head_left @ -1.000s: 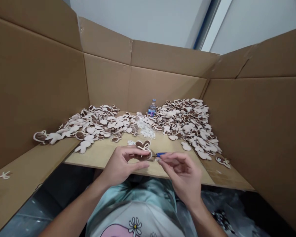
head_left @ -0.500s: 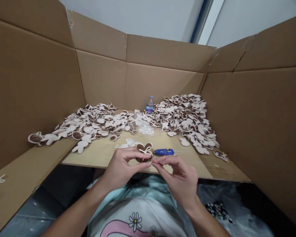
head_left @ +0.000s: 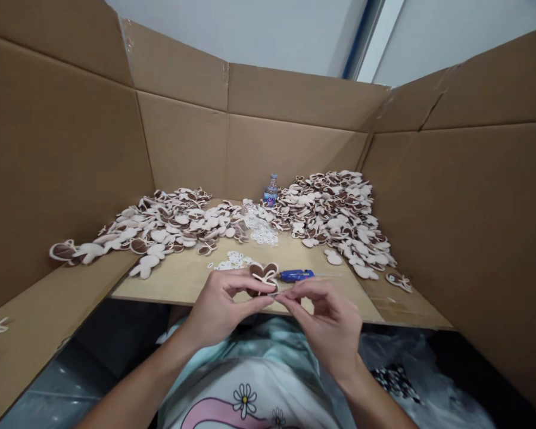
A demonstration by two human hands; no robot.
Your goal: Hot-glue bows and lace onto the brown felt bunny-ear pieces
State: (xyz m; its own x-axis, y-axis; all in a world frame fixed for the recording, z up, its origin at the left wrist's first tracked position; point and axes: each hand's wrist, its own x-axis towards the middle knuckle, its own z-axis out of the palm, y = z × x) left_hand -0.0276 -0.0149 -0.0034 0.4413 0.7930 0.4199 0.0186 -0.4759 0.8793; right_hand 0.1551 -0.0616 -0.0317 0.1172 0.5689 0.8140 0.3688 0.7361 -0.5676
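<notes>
Between the thumb and fingers of my left hand (head_left: 226,298) is a brown bunny-shaped felt piece (head_left: 258,273) with a pale edge and a cream bow, held above the front of the board. My right hand (head_left: 324,310) is pinched at the lower right edge of that piece; whatever its fingertips grip is too small to make out. Just beyond my hands lies a blue glue gun (head_left: 297,275) with a clear stick at its right end. Several small white pieces (head_left: 232,260) are scattered behind my left hand.
Heaps of bunny felt pieces stand at the left (head_left: 161,223) and right (head_left: 335,208) of the wooden board (head_left: 290,253). A water bottle (head_left: 270,192) and a pile of white pieces (head_left: 262,229) are at the back. Cardboard walls (head_left: 295,143) enclose the sides and rear.
The felt piece has tilted up slightly and shifted a little to the right in my left hand. My right hand stays pinched at its edge, moved very slightly.
</notes>
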